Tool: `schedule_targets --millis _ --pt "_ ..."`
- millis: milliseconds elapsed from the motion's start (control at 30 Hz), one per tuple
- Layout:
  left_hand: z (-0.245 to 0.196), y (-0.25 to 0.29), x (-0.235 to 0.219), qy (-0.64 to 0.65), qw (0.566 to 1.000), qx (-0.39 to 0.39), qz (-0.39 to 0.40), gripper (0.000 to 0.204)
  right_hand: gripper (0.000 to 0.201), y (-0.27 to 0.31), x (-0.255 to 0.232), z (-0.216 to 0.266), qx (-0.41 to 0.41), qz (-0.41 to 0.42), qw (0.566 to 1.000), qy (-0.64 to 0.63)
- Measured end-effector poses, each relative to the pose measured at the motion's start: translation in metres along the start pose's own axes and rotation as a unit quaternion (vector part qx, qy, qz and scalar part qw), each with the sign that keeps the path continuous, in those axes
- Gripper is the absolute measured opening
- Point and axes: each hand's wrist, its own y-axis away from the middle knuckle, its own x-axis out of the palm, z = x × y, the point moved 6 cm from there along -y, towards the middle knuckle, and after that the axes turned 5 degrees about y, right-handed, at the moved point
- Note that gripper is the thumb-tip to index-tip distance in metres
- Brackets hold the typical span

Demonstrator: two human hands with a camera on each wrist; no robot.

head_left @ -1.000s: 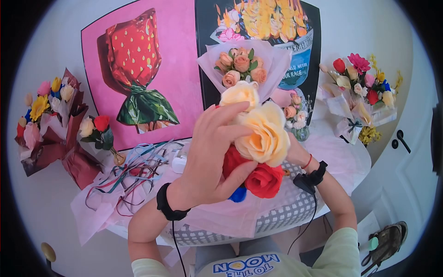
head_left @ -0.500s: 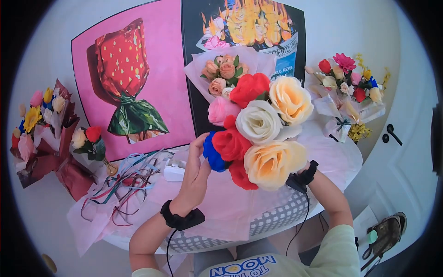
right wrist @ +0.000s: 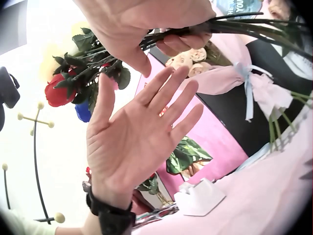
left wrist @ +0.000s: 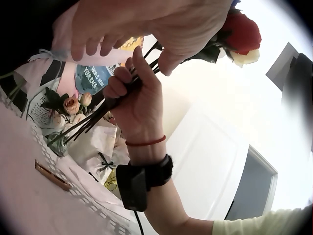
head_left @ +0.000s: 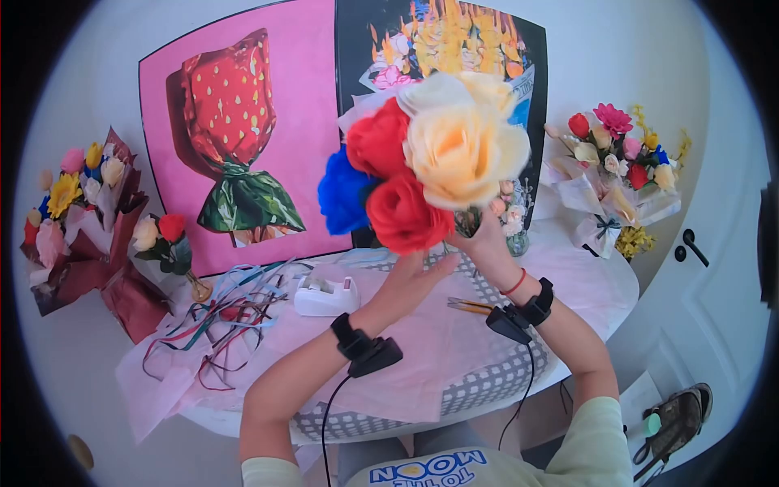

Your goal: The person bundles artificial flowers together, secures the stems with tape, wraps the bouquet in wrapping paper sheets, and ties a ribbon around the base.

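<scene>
My right hand (head_left: 485,245) grips a bundle of artificial roses by its dark stems (right wrist: 239,28), fingers curled round them. Red, blue, cream and white blooms make up the bouquet (head_left: 398,207), raised over the table toward the wall posters. My left hand (head_left: 406,284) is below the blooms, its palm facing the stems. The right wrist view shows that left hand (right wrist: 142,132) with straight, spread fingers and nothing in it. Bare stem ends stick out past the right hand (left wrist: 139,93) in the left wrist view.
On the pink-covered table sit a white tape dispenser (head_left: 327,296), tangled ribbons (head_left: 219,316) and an orange-handled pair of scissors (head_left: 469,306). A small rose vase (head_left: 199,286) and a wrapped bouquet (head_left: 105,243) stand left. Another wrapped bouquet (head_left: 621,178) is at the right, by the door.
My left hand has come off the blooms, first from the cream rose, then from beside the blue one, down near the stems. The bouquet has swung up and away, uncovering the scissors.
</scene>
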Motion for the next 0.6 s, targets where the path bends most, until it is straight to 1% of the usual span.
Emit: schedule_targets --millis 33,67,100,167,200,233,300,333,400,433,467,500,567,600 --pt "0.004 -0.004 -0.001 -0.004 1.000 -0.001 -0.003 0.050 0.044 0.000 0.008 -0.002 0.070 0.025 0.994 -0.084" --pt "0.009 -0.007 -0.005 0.015 1.000 0.003 -0.012 0.048 0.051 -0.003 0.014 -0.009 0.060 0.040 0.997 -0.039" --pt "0.009 -0.008 -0.008 0.034 0.999 0.009 -0.020 0.046 0.051 -0.004 0.018 -0.008 0.057 0.045 0.996 -0.043" --pt "0.008 -0.006 -0.015 0.045 0.998 0.006 -0.036 0.044 0.059 -0.003 0.033 -0.008 0.073 0.085 0.988 -0.106" --pt "0.006 -0.005 -0.018 0.061 0.997 0.002 -0.048 0.042 0.067 -0.004 0.040 -0.005 0.085 0.110 0.983 -0.119" --pt "0.008 -0.003 -0.022 0.056 0.997 0.001 -0.052 0.042 0.067 -0.005 0.045 -0.006 0.082 0.114 0.982 -0.123" --pt "0.009 0.001 -0.034 0.031 0.996 0.020 -0.076 0.030 0.070 -0.008 0.057 -0.008 0.050 0.118 0.987 -0.101" --pt "0.008 0.003 -0.038 0.024 0.996 0.019 -0.080 0.030 0.076 -0.010 0.064 -0.010 0.050 0.137 0.983 -0.114" --pt "-0.003 0.007 -0.047 -0.017 0.995 0.067 -0.070 0.023 0.080 -0.008 0.072 -0.001 0.050 0.156 0.977 -0.135" --pt "-0.004 0.009 -0.051 -0.023 0.995 0.064 -0.071 0.023 0.084 -0.007 0.077 0.004 0.052 0.171 0.972 -0.150" --pt "-0.004 0.011 -0.057 0.002 0.995 0.045 -0.085 0.023 0.087 -0.007 0.083 0.001 0.047 0.187 0.962 -0.195" --pt "-0.003 0.012 -0.063 0.027 0.994 0.027 -0.099 0.022 0.087 -0.007 0.085 0.002 0.045 0.190 0.960 -0.199" --pt "-0.006 0.014 -0.072 0.006 0.994 0.016 -0.111 0.024 0.088 -0.005 0.087 0.006 0.019 0.186 0.971 -0.146" --pt "-0.009 0.014 -0.076 -0.011 0.993 0.006 -0.119 0.026 0.081 -0.003 0.087 0.007 -0.015 0.145 0.976 -0.161"
